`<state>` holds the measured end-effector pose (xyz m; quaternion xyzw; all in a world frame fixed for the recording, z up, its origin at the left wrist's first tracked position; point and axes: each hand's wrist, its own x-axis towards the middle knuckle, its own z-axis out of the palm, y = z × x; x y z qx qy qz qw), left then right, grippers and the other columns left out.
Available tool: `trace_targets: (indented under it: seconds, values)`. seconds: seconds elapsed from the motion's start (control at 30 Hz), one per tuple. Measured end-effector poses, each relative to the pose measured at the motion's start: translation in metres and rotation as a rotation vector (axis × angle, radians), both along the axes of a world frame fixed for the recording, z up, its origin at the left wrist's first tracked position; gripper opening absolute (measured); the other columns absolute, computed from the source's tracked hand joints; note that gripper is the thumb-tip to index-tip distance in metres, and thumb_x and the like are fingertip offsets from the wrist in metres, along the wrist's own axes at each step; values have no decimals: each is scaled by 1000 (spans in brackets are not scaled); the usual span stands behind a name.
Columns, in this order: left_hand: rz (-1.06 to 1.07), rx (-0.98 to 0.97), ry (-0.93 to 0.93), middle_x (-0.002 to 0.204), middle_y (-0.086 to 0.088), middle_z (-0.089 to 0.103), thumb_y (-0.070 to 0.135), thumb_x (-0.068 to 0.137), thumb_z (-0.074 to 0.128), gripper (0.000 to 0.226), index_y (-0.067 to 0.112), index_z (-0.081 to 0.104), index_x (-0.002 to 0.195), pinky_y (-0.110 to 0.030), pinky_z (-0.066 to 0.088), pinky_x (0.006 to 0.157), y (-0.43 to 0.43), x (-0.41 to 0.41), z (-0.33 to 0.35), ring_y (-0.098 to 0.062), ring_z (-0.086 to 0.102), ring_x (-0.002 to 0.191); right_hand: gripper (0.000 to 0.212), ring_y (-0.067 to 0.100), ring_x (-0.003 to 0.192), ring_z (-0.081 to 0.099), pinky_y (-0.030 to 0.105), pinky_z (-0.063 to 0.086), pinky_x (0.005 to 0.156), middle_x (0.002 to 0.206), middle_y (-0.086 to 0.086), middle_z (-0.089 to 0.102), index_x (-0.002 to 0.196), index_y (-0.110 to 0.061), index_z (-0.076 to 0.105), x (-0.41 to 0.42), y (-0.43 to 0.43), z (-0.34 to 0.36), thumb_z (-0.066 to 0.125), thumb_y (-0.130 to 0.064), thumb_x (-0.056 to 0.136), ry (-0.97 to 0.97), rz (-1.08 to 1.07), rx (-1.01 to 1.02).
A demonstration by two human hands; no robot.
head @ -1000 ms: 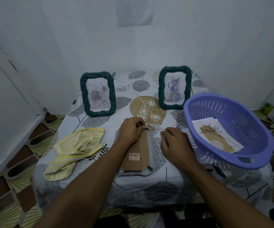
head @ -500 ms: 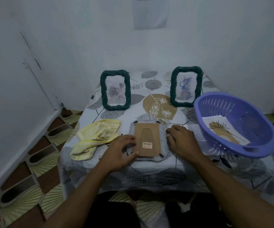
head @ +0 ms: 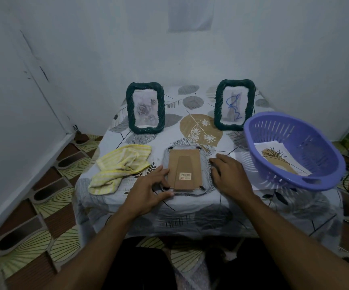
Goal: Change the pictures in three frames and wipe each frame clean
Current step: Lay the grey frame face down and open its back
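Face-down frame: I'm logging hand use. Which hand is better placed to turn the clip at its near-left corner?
Left, probably. The left hand has its fingers at that corner of the face-down frame, beside the clip. The right hand rests against the frame's right edge.

Left hand [head: 148, 191] palm down, fingers spread and nearly straight — right hand [head: 230, 174] knuckles up, fingers bent downward.

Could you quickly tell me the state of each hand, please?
Left hand: open, fingers touching the face-down frame at its near-left corner.
Right hand: fingers curled at the frame's right edge; grip cannot be told.
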<state>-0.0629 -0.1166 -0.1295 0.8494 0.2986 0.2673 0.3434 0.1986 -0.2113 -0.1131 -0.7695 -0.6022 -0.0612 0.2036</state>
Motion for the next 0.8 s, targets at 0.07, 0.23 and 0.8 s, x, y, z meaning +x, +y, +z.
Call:
trace_targets:
  seconds: [0.07,0.23,0.8]
  values:
    - [-2,-1,2,138,5,53,54,68,72,35,21,66,77,-37,33,112,1,0,0,-5,32,139,30,30,104,59,39,49,91,111,13,66,116,-12,66,-1,0,0,52,-20,90,-3,-3,2]
    - [-19,-9,20,141,2,50,30,74,80,20,16,66,75,-41,33,113,-1,1,1,-8,29,141,30,30,104,59,40,48,92,112,13,66,116,-12,66,-1,-1,1,51,-21,91,2,3,10]
    - [-209,362,232,140,8,51,53,78,65,40,32,67,112,-45,29,108,-21,66,17,-13,37,135,27,29,105,58,38,46,92,112,12,65,109,-13,68,0,-3,3,53,-21,88,71,-6,16]
